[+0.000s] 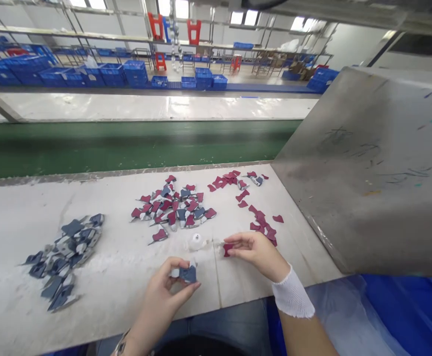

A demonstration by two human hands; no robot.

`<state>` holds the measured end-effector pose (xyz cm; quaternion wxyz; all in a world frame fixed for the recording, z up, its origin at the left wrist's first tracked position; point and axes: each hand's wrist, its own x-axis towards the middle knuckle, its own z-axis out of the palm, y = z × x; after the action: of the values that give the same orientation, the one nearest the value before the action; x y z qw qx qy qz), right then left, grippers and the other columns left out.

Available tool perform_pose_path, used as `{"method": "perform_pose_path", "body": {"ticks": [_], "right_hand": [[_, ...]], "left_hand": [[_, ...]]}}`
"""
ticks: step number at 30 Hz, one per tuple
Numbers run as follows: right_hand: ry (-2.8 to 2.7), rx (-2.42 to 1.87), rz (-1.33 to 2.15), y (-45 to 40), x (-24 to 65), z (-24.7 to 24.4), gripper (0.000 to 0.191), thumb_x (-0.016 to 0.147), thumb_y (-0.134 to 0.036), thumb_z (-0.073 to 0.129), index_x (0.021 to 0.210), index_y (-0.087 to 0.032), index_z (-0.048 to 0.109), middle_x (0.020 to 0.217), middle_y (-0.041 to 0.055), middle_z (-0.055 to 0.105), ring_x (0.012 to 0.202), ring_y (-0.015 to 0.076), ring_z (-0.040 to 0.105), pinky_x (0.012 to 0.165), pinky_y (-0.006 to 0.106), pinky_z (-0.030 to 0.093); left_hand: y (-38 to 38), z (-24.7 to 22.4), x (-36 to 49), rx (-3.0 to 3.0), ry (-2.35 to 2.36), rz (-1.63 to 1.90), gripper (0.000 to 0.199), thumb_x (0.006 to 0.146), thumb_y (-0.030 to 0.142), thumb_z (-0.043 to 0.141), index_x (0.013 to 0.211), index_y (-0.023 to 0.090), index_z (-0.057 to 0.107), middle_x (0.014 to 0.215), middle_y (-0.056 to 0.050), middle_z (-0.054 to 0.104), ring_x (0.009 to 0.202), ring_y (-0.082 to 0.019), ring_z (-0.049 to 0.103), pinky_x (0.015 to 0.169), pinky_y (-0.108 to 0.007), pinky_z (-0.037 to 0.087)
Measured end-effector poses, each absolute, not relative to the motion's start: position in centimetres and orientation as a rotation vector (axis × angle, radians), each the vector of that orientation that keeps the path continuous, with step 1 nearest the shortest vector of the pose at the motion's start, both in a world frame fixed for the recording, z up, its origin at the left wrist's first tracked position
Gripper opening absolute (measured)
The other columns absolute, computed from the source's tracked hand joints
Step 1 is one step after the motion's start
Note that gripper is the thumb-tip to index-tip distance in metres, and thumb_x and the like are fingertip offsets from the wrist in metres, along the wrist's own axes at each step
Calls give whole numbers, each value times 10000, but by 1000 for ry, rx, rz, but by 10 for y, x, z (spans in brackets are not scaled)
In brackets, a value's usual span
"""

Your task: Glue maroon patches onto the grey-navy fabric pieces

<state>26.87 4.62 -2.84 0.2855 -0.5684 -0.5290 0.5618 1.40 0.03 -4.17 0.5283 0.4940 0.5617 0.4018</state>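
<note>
Near the table's front edge, my left hand [169,287] grips a blue-grey and white piece [188,273] between thumb and fingers. To its right, my right hand [253,249] pinches a small dark-red piece [227,250] above the table. Between and just beyond the hands stands a small round white object [196,241]. A pile of pieces with dark-red and blue-grey faces [173,205] lies behind it. Blue-grey and white pieces [65,249] are heaped at the left. Loose dark-red pieces [262,222] lie beyond my right hand, and more [225,180] lie farther back.
A large grey metal box [371,173] borders the table [119,287] on the right. Beyond the far edge runs a green belt [137,146]. Blue bins [412,311] are at the lower right; blue crates [134,74] and red stools [193,32] stand in the background.
</note>
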Motion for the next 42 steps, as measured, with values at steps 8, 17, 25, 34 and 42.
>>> {"method": "perform_pose_path", "body": {"ticks": [8, 17, 25, 34, 42], "right_hand": [[-1178, -1363, 1714, 12, 240, -38, 257, 739, -402, 820, 813, -176, 723, 919, 82, 771, 898, 245, 741, 868, 383, 577], [-1110, -1267, 1858, 22, 197, -23, 237, 731, -367, 833, 758, -172, 701, 715, 27, 730, 643, 156, 669, 656, 311, 561], [-1097, -1266, 1878, 26, 198, -23, 260, 751, -362, 829, 743, -167, 656, 667, 5, 690, 628, 136, 634, 625, 279, 513], [-1085, -1162, 1954, 31, 198, -17, 272, 749, -322, 836, 821, -183, 613, 761, -22, 637, 696, 119, 593, 646, 251, 481], [-1270, -1064, 1976, 26, 195, -3, 222, 926, -388, 651, 931, -168, 617, 854, 3, 603, 777, 137, 553, 719, 286, 453]], "left_hand": [[1, -51, 17, 1433, 1372, 973, 219, 786, 255, 755, 923, 203, 592, 1123, -101, 686, 1061, -260, 694, 799, -379, 644], [-4, -54, 8, 1546, 1421, 977, 216, 794, 211, 761, 948, 209, 608, 1132, -98, 689, 1067, -255, 683, 866, -420, 605], [-7, -49, 2, 1622, 1316, 994, 254, 815, 250, 774, 1029, 233, 637, 1162, -80, 685, 1063, -231, 691, 941, -421, 591], [-5, -44, 0, 1607, 1191, 1103, 297, 761, 166, 819, 1005, 231, 663, 1093, -32, 722, 1041, -170, 705, 900, -255, 617], [-7, -25, -1, 1497, 1122, 1093, 342, 729, 65, 818, 981, 236, 661, 1105, 9, 735, 1022, -141, 714, 897, -196, 613]]}}
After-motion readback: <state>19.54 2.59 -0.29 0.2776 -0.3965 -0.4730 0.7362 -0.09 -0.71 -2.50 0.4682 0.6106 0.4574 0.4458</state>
